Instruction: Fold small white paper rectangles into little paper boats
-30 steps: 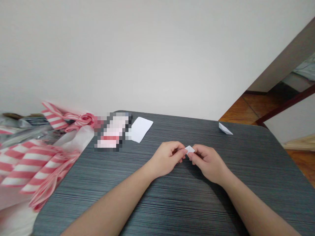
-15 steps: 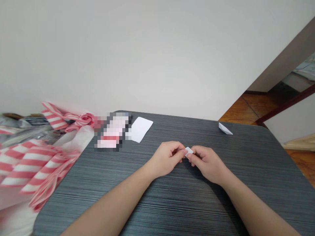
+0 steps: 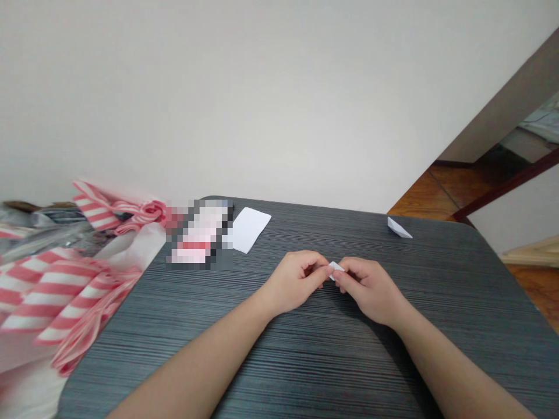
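Note:
A small folded piece of white paper (image 3: 336,266) is pinched between my two hands, just above the dark table (image 3: 279,355). My left hand (image 3: 299,282) grips its left side between thumb and fingers. From the other side my right hand (image 3: 369,288) pinches it, the thumb lying over its front. The thumbs and fingertips cover much of the paper, so its full shape is hidden. Farther back on the right lies another folded white paper piece (image 3: 399,228), long and pointed.
White paper sheets (image 3: 251,230) lie at the back left of the table, beside a pixelated object (image 3: 201,233). Red-and-white striped cloth (image 3: 65,291) is heaped left of the table. A pale wall (image 3: 279,105) rises behind; wooden floor (image 3: 430,189) shows at right.
My right thumb and fingers have shifted slightly on the folded paper, closer to the left fingertips. Everything else stays where it was.

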Demonstrator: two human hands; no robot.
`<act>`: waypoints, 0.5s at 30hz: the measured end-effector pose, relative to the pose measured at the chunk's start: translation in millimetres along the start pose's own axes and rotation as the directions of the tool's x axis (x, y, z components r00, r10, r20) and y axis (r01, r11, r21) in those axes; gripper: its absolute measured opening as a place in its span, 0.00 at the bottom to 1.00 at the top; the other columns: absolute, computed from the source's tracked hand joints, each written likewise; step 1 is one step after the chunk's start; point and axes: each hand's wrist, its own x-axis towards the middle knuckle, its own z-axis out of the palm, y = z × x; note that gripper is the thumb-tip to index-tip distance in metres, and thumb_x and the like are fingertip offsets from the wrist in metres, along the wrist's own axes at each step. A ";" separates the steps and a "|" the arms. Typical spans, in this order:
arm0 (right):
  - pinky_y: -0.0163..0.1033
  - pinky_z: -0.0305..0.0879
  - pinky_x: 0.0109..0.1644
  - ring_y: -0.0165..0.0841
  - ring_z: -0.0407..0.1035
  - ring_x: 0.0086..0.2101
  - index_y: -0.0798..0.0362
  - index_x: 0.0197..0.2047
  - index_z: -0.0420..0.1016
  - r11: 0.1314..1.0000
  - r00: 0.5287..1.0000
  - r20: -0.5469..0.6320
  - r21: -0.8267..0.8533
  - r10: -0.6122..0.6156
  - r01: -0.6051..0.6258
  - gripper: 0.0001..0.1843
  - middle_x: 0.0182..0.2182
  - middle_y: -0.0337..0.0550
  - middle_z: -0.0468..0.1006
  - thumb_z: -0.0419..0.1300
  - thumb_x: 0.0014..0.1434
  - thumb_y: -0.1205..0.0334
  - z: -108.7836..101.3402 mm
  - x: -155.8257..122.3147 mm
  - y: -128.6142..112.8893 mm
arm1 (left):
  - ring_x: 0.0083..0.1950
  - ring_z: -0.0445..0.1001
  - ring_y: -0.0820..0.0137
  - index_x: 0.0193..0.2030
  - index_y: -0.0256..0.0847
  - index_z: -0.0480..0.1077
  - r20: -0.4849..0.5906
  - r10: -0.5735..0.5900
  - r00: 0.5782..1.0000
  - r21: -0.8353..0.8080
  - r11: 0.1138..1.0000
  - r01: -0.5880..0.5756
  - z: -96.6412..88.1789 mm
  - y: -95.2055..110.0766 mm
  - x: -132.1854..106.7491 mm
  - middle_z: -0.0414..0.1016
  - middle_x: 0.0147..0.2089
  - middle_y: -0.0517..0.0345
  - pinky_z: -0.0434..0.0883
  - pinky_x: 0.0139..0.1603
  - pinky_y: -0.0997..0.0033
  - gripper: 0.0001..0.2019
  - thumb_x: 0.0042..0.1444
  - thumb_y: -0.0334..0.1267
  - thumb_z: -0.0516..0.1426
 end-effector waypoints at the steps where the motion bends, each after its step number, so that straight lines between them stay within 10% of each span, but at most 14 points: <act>1: 0.35 0.58 0.33 0.30 0.65 0.27 0.53 0.24 0.67 1.000 1.000 0.001 -0.003 0.000 0.000 0.18 0.23 0.37 0.71 0.55 0.66 0.60 -0.1 0.0 0.0 | 0.28 0.70 0.74 0.35 0.37 0.74 0.001 0.000 1.000 -0.012 1.000 0.000 0.0 0.5 0.2 0.73 0.27 0.60 0.66 0.29 0.76 0.12 0.63 0.43 0.55; 15: 0.35 0.59 0.34 0.30 0.65 0.28 0.52 0.29 0.70 0.999 0.998 -0.020 -0.007 -0.051 0.051 0.12 0.25 0.36 0.70 0.55 0.66 0.63 2.7 -1.4 0.3 | 0.29 0.70 0.74 0.32 0.38 0.72 -0.009 0.044 0.999 0.055 0.998 -0.043 -2.9 6.3 -0.6 0.72 0.26 0.61 0.65 0.30 0.77 0.11 0.64 0.39 0.53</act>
